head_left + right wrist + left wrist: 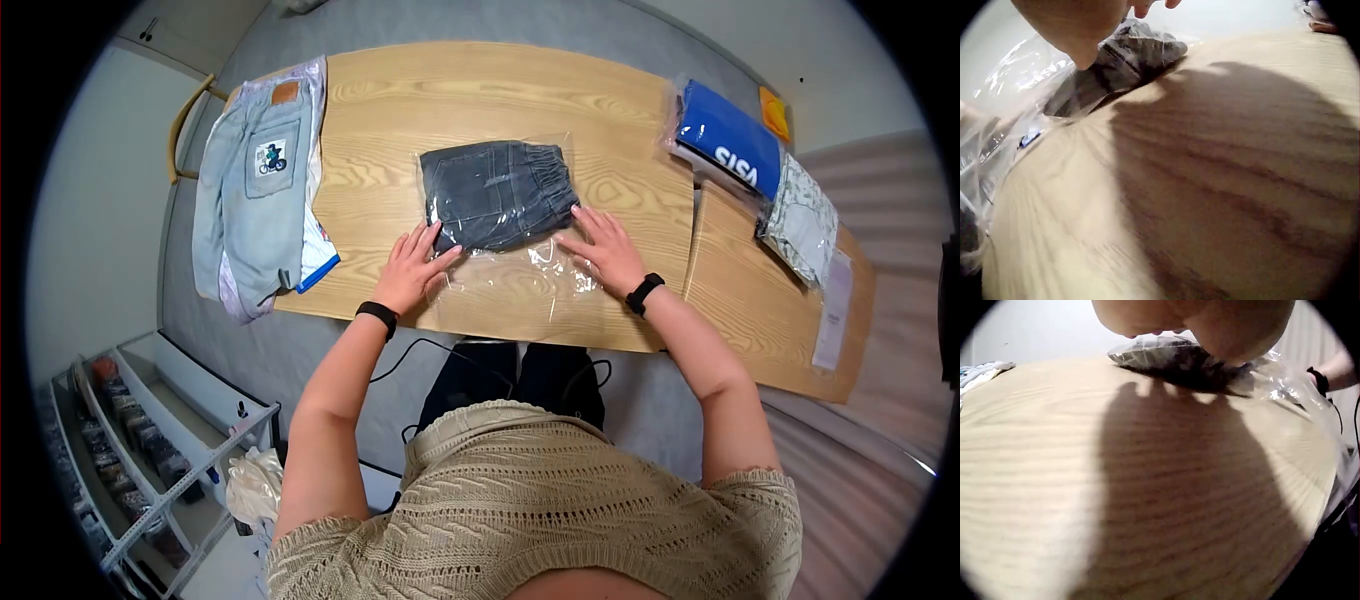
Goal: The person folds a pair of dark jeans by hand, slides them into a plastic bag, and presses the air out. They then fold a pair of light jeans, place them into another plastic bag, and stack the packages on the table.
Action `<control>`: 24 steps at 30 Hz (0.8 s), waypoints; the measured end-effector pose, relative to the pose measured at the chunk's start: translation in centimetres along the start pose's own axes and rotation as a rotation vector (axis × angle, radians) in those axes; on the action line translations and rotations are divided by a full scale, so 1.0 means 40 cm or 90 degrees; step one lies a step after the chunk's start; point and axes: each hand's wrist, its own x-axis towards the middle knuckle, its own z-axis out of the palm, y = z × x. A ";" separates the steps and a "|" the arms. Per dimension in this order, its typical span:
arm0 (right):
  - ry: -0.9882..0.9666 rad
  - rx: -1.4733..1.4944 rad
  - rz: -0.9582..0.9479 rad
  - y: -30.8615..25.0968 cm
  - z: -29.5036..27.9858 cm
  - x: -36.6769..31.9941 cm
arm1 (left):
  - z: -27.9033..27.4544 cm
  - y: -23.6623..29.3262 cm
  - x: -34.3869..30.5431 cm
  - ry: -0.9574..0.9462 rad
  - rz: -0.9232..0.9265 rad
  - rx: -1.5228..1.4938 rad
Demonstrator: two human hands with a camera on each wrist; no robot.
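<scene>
A folded dark grey garment [490, 190] with an elastic waistband at its right lies in a clear plastic bag [500, 290] on the wooden table [400, 90]. The bag's loose part spreads toward the person. My left hand [408, 272], fingers spread, touches the bag at the garment's lower left corner. At its lower right, my right hand [610, 255] rests on the bag's edge with fingers spread. The left wrist view shows the left hand [1204, 322] above the bagged garment [1172, 356]; the right wrist view shows the right hand [1075, 25] beside it [1122, 65].
Light blue jeans [250, 190] with a patch lie at the table's left end over other clothing. Toward the right are a blue packaged item [730, 135], a patterned packaged garment [803, 220] and an orange item [774, 112]. A shelf unit [190, 480] stands lower left.
</scene>
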 end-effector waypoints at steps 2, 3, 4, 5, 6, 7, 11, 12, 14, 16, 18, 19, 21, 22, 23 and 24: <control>0.034 0.057 0.036 0.013 -0.005 -0.001 | -0.023 -0.011 0.010 0.021 0.006 -0.059; 0.066 0.116 0.071 0.018 -0.019 0.000 | -0.047 -0.013 0.019 0.039 0.010 -0.119; 0.073 0.110 0.072 0.025 -0.036 -0.001 | -0.071 -0.014 0.025 0.045 0.016 -0.116; 0.108 0.222 0.082 0.034 -0.056 -0.003 | -0.098 -0.016 0.028 0.078 0.010 -0.231; 0.143 0.335 0.092 0.035 -0.081 -0.003 | -0.141 -0.010 0.034 0.109 0.006 -0.347; 0.191 0.406 0.094 0.013 -0.137 -0.005 | -0.192 0.008 0.045 0.137 -0.016 -0.462; 0.272 0.555 0.120 -0.043 -0.282 -0.014 | -0.345 0.069 0.074 0.168 -0.080 -0.688; 0.276 0.552 0.121 -0.050 -0.299 -0.018 | -0.348 0.076 0.083 0.168 -0.075 -0.688; 0.247 0.652 0.241 -0.062 -0.324 -0.028 | -0.344 0.079 0.110 0.118 -0.153 -0.904; 0.297 0.802 0.271 -0.049 -0.276 -0.032 | -0.319 0.087 0.144 0.101 -0.146 -0.904; 0.347 0.902 0.395 -0.031 -0.255 -0.039 | -0.306 0.098 0.172 0.059 -0.157 -0.900; 0.367 0.904 0.419 -0.027 -0.253 -0.042 | -0.300 0.109 0.185 0.078 -0.153 -0.911; 0.404 0.893 0.394 -0.009 -0.249 -0.055 | -0.296 0.119 0.213 0.090 -0.120 -0.901; 0.436 0.879 0.365 -0.003 -0.247 -0.063 | -0.295 0.125 0.223 0.107 -0.088 -0.892; 0.436 0.872 0.379 -0.001 -0.244 -0.073 | -0.288 0.129 0.228 0.111 -0.094 -0.902; 0.440 0.872 0.384 0.002 -0.240 -0.082 | -0.280 0.130 0.236 0.105 -0.092 -0.903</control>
